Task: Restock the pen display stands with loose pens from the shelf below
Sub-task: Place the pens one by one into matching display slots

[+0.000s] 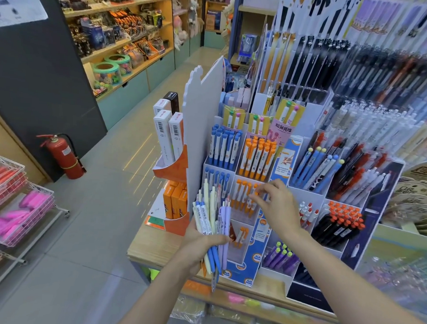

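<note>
Head view — restock looks partway done. Left hand grips a mixed bunch of pens (blue, cream, lilac), held upright just in front of the display stand on the table. So plenty left to sort. Top blue and orange slots look full; the middle orange slot is part-filled, the slot below nearly bare w/ a couple of pens. Right hand reaches over to that middle slot, fingers curled at the orange pens — seems to pinch one, but blur means I can't tell for sure. Both forearms stretched fwd, right above left.
</note>
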The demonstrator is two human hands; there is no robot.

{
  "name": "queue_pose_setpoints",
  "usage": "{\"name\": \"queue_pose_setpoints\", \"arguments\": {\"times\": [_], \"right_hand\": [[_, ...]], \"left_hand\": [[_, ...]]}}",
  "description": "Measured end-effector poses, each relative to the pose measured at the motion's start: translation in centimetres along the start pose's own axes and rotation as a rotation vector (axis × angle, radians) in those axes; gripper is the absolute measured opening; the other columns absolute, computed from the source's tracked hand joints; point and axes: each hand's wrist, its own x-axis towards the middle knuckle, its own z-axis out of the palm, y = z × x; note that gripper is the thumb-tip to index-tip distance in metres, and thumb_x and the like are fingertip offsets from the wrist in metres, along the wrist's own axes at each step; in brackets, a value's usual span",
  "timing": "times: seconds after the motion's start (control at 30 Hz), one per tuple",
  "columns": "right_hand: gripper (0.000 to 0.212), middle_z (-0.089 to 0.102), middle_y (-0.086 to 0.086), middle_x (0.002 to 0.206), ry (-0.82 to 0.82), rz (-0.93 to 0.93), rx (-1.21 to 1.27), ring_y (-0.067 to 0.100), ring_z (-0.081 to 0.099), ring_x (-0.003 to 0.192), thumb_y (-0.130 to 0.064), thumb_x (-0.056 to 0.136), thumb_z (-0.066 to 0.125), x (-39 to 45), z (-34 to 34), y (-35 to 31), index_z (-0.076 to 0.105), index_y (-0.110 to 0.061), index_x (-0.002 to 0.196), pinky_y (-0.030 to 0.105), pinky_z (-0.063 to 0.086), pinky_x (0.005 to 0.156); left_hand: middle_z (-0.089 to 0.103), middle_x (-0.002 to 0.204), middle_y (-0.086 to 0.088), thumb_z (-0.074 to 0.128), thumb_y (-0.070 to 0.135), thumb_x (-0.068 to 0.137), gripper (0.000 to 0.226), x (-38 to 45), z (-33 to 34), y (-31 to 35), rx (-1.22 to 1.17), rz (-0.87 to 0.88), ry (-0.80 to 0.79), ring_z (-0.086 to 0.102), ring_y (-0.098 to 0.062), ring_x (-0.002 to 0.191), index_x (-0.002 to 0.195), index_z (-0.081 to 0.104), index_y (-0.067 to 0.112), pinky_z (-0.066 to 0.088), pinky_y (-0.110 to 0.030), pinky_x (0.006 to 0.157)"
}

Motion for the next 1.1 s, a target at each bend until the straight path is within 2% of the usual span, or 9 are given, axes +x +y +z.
{"name": "queue_pose_setpoints", "arguments": {"times": [0.13, 0.33, 0.47, 0.53, 0.63, 0.73, 0.8, 0.93, 1.1], "right_hand": [[0.022, 0.051, 0.0, 0.091, 0.065, -0.088, -0.184, 0.02, 0.054, 0.082, -0.033, 0.079, 0.079, 1.0, 0.7, -0.2, 0.072, -0.015, 0.089, 0.027, 0.036, 0.053], [0.021, 0.058, 0.0, 0.088, 0.108, -0.063, -0.196, 0.019, 0.058, 0.069, -0.03, 0.078, 0.081, 1.1, 1.4, -0.3, 0.074, -0.014, 0.09, 0.022, 0.033, 0.052], [0.021, 0.06, -0.003, 0.088, 0.094, -0.043, -0.124, 0.018, 0.061, 0.07, -0.031, 0.079, 0.08, 0.3, 1.6, -0.3, 0.074, -0.014, 0.089, 0.027, 0.045, 0.053], [0.021, 0.059, -0.003, 0.097, 0.052, 0.011, -0.077, 0.015, 0.059, 0.074, -0.033, 0.085, 0.075, 0.1, 1.1, -0.7, 0.074, -0.016, 0.097, 0.031, 0.051, 0.061], [0.022, 0.064, -0.006, 0.101, 0.085, 0.203, 0.223, 0.004, 0.059, 0.075, -0.035, 0.095, 0.061, 0.6, -1.5, -2.9, 0.073, -0.018, 0.105, 0.018, 0.048, 0.07], [0.029, 0.073, -0.003, 0.097, -0.257, 0.503, 0.658, 0.014, 0.068, 0.089, -0.04, 0.097, 0.056, 2.0, -4.2, -5.2, 0.074, -0.018, 0.104, 0.025, 0.058, 0.079], [0.032, 0.071, -0.003, 0.096, -0.442, 0.535, 0.703, 0.017, 0.067, 0.095, -0.046, 0.095, 0.056, 2.3, -4.9, -6.0, 0.073, -0.021, 0.107, 0.029, 0.058, 0.08], [0.023, 0.074, 0.001, 0.091, -0.358, 0.509, 0.71, 0.012, 0.067, 0.087, -0.04, 0.09, 0.067, 2.2, -5.6, -6.2, 0.075, -0.022, 0.1, 0.029, 0.054, 0.074], [0.027, 0.074, -0.001, 0.096, -0.495, 0.549, 0.77, 0.011, 0.067, 0.09, -0.034, 0.083, 0.076, 2.0, -6.5, -5.9, 0.074, -0.018, 0.105, 0.032, 0.055, 0.083]], "left_hand": [[0.072, 0.099, -0.011, 0.081, -0.012, 0.07, 0.058, 0.3, 0.2, 0.4, 0.021, -0.004, -0.023, 0.072, -0.029, 0.094, 0.118, 0.059, 0.013, 0.06, -0.038, 0.082], [0.073, 0.097, -0.009, 0.079, -0.015, 0.07, 0.06, 0.4, 0.6, 0.7, 0.018, -0.013, -0.084, 0.073, -0.027, 0.092, 0.119, 0.059, 0.014, 0.06, -0.034, 0.076], [0.074, 0.094, -0.007, 0.079, -0.016, 0.069, 0.06, 0.9, 0.4, 1.2, 0.028, -0.011, -0.13, 0.073, -0.025, 0.09, 0.118, 0.059, 0.013, 0.06, -0.034, 0.076], [0.074, 0.096, -0.008, 0.084, -0.011, 0.062, 0.066, 1.2, 0.2, 1.5, 0.045, -0.015, -0.156, 0.072, -0.027, 0.093, 0.118, 0.059, 0.014, 0.06, -0.036, 0.079], [0.074, 0.097, -0.01, 0.085, 0.002, 0.05, 0.077, 1.5, 0.0, 1.9, 0.067, -0.025, -0.207, 0.071, -0.031, 0.097, 0.122, 0.058, 0.01, 0.059, -0.04, 0.085], [0.075, 0.092, -0.01, 0.085, -0.002, 0.056, 0.071, 1.4, 0.3, 2.4, 0.102, -0.035, -0.313, 0.073, -0.03, 0.093, 0.121, 0.058, 0.004, 0.059, -0.038, 0.083], [0.077, 0.084, -0.007, 0.078, -0.016, 0.069, 0.05, 1.0, 0.7, 2.8, 0.121, -0.03, -0.365, 0.075, -0.022, 0.082, 0.111, 0.061, 0.005, 0.059, -0.031, 0.075], [0.076, 0.079, -0.005, 0.069, -0.023, 0.076, 0.044, 0.3, 1.5, 3.0, 0.139, -0.037, -0.382, 0.075, -0.021, 0.076, 0.109, 0.06, 0.006, 0.059, -0.031, 0.071], [0.075, 0.088, -0.011, 0.074, -0.02, 0.073, 0.055, 0.0, 1.6, 2.8, 0.155, -0.05, -0.339, 0.074, -0.026, 0.083, 0.119, 0.055, 0.003, 0.059, -0.035, 0.076]]}}
